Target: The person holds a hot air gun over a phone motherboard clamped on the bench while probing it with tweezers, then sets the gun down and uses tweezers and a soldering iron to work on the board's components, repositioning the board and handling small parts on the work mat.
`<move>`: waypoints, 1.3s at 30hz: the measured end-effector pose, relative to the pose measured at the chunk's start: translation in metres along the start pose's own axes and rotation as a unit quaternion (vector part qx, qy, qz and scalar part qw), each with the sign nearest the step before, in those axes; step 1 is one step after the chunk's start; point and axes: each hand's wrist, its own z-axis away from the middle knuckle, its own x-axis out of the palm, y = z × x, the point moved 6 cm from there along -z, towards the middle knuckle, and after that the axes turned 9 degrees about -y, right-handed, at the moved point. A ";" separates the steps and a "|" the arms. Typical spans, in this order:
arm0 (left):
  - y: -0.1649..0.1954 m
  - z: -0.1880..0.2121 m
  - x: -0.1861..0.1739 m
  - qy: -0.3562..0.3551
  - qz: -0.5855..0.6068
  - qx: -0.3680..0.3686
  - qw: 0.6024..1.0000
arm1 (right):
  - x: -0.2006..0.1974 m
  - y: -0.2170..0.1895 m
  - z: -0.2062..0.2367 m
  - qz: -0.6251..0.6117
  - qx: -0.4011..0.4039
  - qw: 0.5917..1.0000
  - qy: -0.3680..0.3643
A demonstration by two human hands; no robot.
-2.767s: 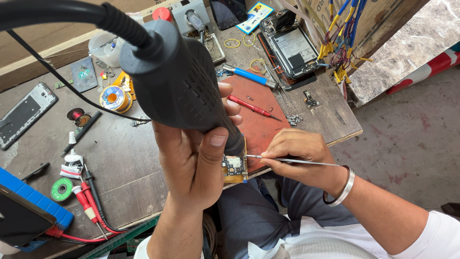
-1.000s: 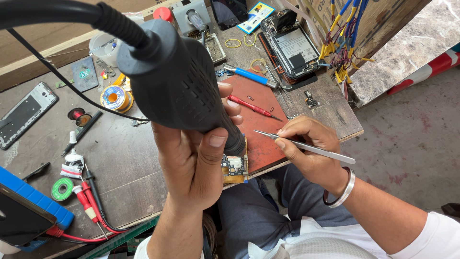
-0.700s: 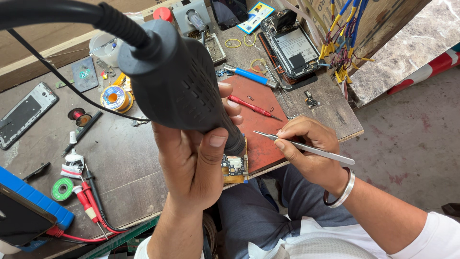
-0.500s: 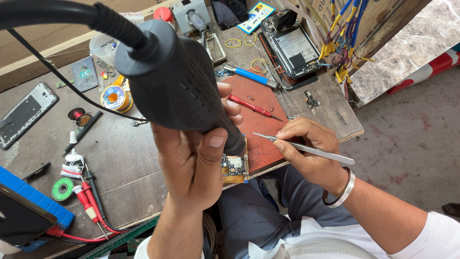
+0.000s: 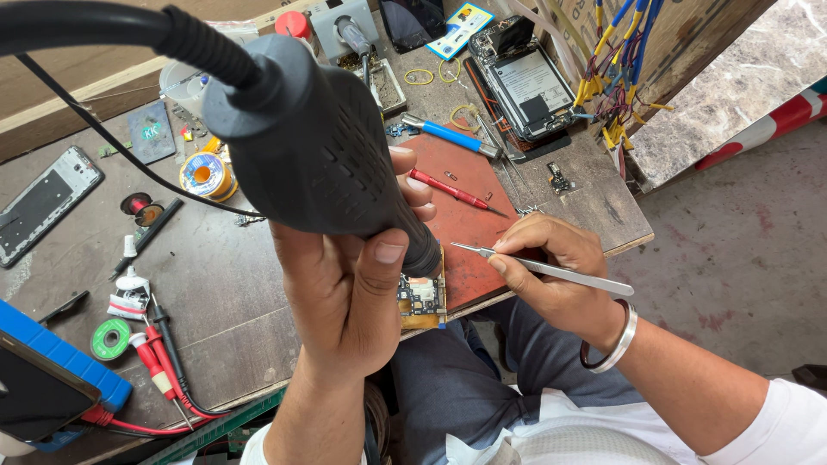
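Two hands: left (image 5: 345,301), right (image 5: 551,267). One hot-air gun (image 5: 319,155), one tweezers (image 5: 551,271), one circuit board (image 5: 420,300). Two screwdrivers: blue (image 5: 448,136), red (image 5: 452,191). One solder spool (image 5: 205,175), one green tape roll (image 5: 110,337), two red probes (image 5: 153,366), one bracelet (image 5: 613,337).

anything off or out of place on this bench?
Mostly ordinary clutter. One oddity: the small circuit board lies at the red mat's front edge, by the bench lip, under the hot-air tool in the left hand. Right hand holds tweezers clear of it.
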 end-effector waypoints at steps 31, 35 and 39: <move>0.001 0.000 -0.002 -0.005 -0.007 -0.006 1.000 | 0.004 0.001 0.000 0.000 -0.011 1.000 0.004; 0.001 0.000 -0.001 -0.005 -0.001 -0.003 1.000 | 0.003 0.001 0.000 0.001 -0.009 1.000 0.002; 0.001 0.000 -0.002 -0.003 -0.004 -0.007 1.000 | 0.003 0.000 0.000 0.001 -0.013 1.000 0.002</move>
